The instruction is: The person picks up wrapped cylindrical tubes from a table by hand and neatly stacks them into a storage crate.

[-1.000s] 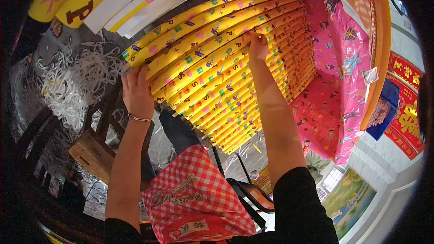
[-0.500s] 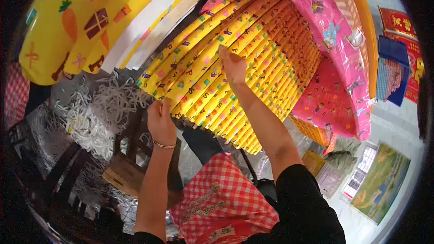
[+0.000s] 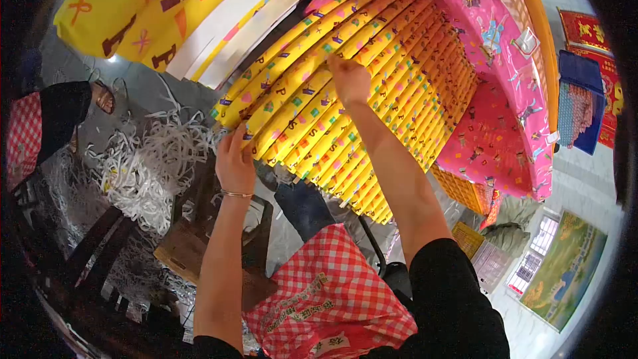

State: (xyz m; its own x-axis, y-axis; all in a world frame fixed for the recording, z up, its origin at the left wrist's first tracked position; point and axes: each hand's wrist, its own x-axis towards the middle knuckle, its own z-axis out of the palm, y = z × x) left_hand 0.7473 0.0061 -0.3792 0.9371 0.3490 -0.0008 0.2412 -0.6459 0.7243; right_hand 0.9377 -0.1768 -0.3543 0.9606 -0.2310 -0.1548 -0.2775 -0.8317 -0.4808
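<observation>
Many yellow printed wrapping-paper rolls (image 3: pixel 359 113) lie side by side in a slanting row in front of me. My left hand (image 3: pixel 234 163), with a bracelet at the wrist, is at the lower left end of one roll, its fingertips bent around that end. Farther along the row, my right hand (image 3: pixel 351 81) is closed at a roll near the middle, its fingers curled; the grip itself is partly hidden. Pink printed plastic sheeting (image 3: pixel 492 40) lines the space around the right and far side of the rolls.
A large yellow printed sheet (image 3: pixel 126 23) hangs at upper left. White paper strips (image 3: pixel 149 166) are heaped on the floor near a wooden stool (image 3: pixel 183 246). An orange basket (image 3: pixel 541 33) stands at right. Another person's foot (image 3: pixel 103 96) shows at left.
The yellow sheet at upper left has shifted up, baring more floor and the other person's foot. Both my hands stay at the rolls; the right has moved slightly up and right.
</observation>
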